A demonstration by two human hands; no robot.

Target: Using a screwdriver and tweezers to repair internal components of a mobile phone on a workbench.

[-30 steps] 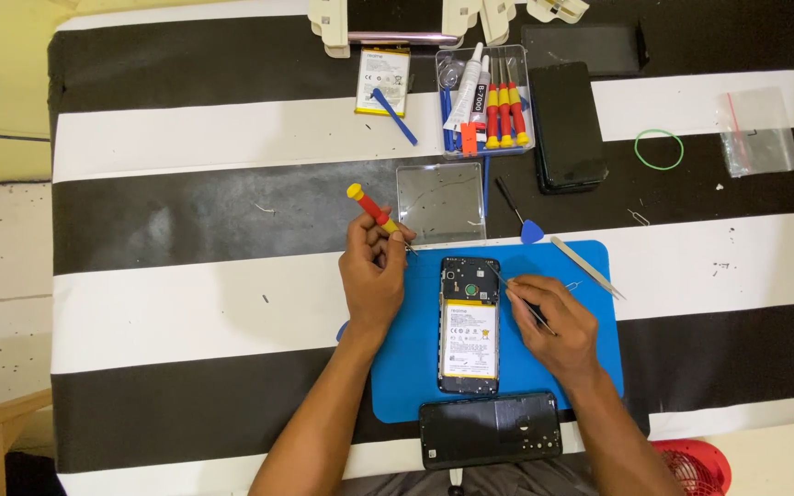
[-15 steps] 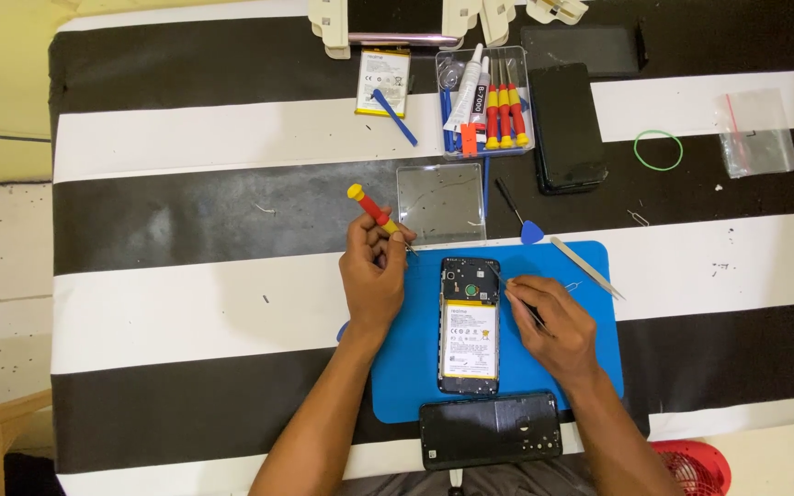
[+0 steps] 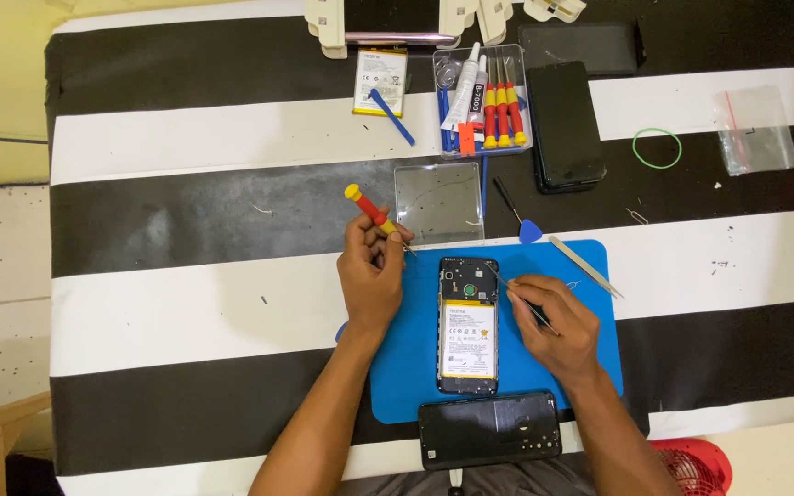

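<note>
**While both hands grip tools, an opened phone lies between them on the blue mat**

As seen from the head camera, the left hand [image 3: 371,276] is curled with its fingers pressed together around a red-and-yellow screwdriver [image 3: 377,218], whose handle sticks up and to the left, over the black stripe of the striped table [image 3: 186,303]. The right hand [image 3: 553,321] pinches thin tweezers [image 3: 518,298] between thumb and fingers; their tip points up-left to the right edge of the opened phone [image 3: 468,326]. That phone lies back-open, its battery showing, upright in the middle of the blue mat [image 3: 590,358], between the two hands. Just below the mat, a dark back cover [image 3: 489,429] lies crosswise. Above the phone sits a clear plastic lid [image 3: 438,202]. Farther up stands a tool tray [image 3: 482,101] with more red-and-yellow drivers and a glue tube; a spare battery [image 3: 379,81] lies to its left and a black phone [image 3: 563,126] to its right. A green rubber band [image 3: 657,148] and small clear bag [image 3: 754,130] lie well apart at the right.
</note>
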